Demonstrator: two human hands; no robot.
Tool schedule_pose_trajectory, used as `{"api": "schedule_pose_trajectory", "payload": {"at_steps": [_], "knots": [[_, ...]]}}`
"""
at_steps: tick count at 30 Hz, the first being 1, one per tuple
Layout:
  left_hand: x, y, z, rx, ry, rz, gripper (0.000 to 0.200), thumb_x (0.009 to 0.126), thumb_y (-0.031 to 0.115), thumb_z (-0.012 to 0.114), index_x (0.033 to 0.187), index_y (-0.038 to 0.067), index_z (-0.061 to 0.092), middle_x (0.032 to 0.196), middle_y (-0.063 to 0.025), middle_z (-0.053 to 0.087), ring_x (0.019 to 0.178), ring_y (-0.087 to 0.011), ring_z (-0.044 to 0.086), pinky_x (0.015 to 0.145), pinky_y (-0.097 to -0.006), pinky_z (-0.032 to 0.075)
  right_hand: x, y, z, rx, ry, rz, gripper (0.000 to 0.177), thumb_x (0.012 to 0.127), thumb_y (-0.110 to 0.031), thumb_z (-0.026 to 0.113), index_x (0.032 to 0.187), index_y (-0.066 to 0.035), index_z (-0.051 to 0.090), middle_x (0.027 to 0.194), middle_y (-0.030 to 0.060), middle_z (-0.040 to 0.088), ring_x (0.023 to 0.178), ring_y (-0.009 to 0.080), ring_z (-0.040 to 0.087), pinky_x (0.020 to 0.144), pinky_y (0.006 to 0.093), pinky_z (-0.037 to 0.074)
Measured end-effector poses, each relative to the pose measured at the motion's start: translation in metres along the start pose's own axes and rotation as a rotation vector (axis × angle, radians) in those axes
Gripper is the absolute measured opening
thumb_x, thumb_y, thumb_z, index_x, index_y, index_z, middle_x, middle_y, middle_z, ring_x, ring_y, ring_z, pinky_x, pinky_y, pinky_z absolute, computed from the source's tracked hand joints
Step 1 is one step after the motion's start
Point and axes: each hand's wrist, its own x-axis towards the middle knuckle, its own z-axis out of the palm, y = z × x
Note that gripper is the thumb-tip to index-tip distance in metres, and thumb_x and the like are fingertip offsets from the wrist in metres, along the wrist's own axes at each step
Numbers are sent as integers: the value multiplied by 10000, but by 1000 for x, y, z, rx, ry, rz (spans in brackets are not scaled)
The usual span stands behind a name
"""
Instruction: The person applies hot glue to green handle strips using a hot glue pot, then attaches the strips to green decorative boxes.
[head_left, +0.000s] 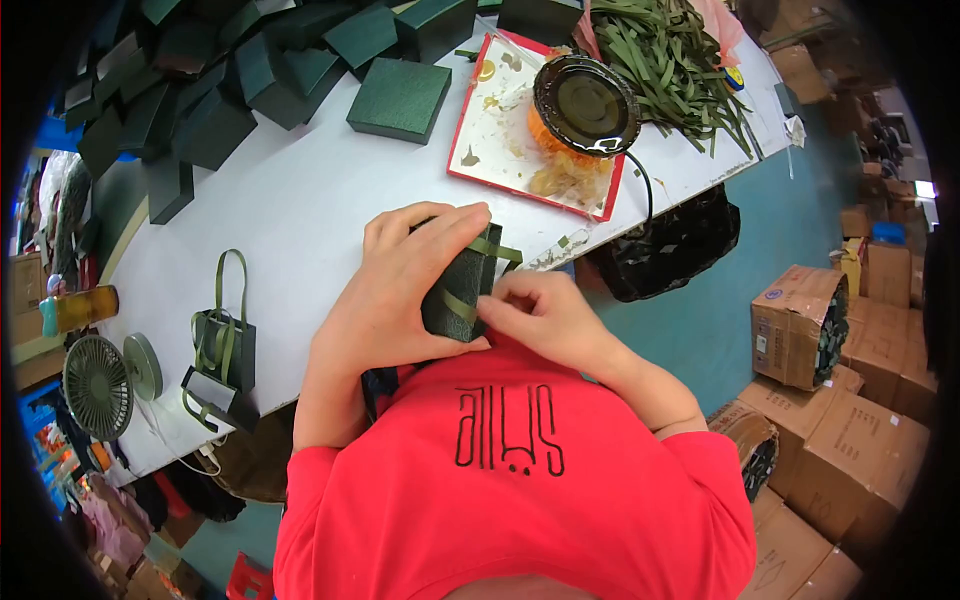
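Observation:
My left hand (395,275) is wrapped round a small dark green box (462,285), fingers over its top and thumb along its near side. The box is held tilted close to my body, at the table's front edge. A green ribbon (459,306) crosses the box, and another piece of it stands out from the far right side. Against the right side of the box, my right hand (548,318) is closed with thumb and fingers pinched at the ribbon. The exact grip of those fingertips is partly hidden.
Many dark green boxes (398,98) are heaped at the back left. A red-rimmed tray (500,150) carries a black-topped round pot (587,105), with cut green ribbons (665,70) beside it. Small ribboned boxes (228,350) and a fan (97,388) stand left. Cartons (860,450) stack right.

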Motion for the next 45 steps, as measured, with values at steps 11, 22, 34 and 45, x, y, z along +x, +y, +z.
{"api": "schedule_pose_trajectory", "payload": {"at_steps": [11, 22, 34, 45], "knots": [[-5, -3, -5, 210, -18, -103, 984, 505, 249, 909, 1381, 56, 505, 1419, -137, 515, 1307, -356, 449, 1095, -450, 310, -2, 0, -24, 56, 130, -174, 191, 943, -162, 645, 962, 18, 705, 849, 90, 689, 779, 92, 611, 684, 259, 494], [-38, -24, -27, 395, 238, -364, 870, 531, 204, 892, 1337, 125, 575, 1403, -116, 507, 1259, -328, 458, 1075, -447, 320, 62, 50, -176, -415, 1100, -395, 109, 875, -93, 719, 958, -22, 717, 795, 27, 607, 576, 88, 468, 553, 260, 405], [-93, -5, -73, 679, 529, -552, 801, 626, 188, 860, 1361, 87, 561, 1444, -152, 499, 1307, -345, 471, 1093, -429, 361, 141, 36, -235, -652, 1045, -287, 536, 919, -514, 643, 885, 17, 714, 764, 151, 694, 713, 238, 646, 685, 377, 498], [-163, 14, -127, 1056, 928, -952, 757, 706, 376, 853, 1360, 129, 564, 1416, -135, 510, 1265, -363, 479, 1054, -519, 359, 127, 39, -248, -250, 1007, -290, 256, 926, -257, 720, 926, -3, 696, 975, -2, 656, 778, 60, 517, 692, 221, 421]]}}
